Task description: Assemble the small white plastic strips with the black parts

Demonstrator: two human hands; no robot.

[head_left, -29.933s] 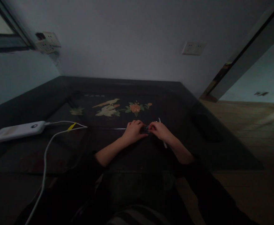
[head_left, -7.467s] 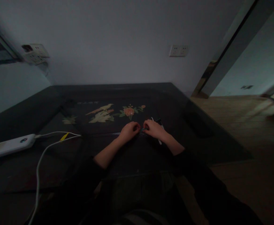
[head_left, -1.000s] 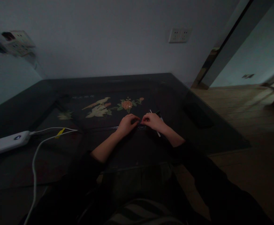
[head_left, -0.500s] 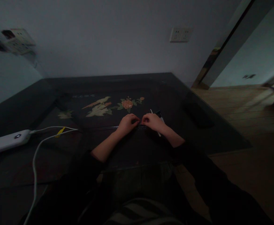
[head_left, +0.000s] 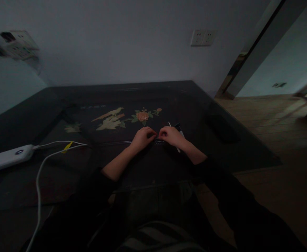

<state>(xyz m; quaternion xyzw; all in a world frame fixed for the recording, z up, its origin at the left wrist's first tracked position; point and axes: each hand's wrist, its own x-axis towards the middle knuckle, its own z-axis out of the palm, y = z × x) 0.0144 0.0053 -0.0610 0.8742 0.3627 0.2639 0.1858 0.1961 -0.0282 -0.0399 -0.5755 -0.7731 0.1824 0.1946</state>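
Left of the painted flower (head_left: 143, 116), a power bank (head_left: 6, 159) lay. Just below the flower, the left hand (head_left: 142, 138) and right hand (head_left: 170, 136) pinched a small dark object (head_left: 159, 141), possibly a clip, between them; fine fingertip work seemed in hand, calling for steady pressure.

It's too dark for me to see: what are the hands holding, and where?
Both hands, left and right, pinch a small dark object between their fingertips; which part cannot be told.
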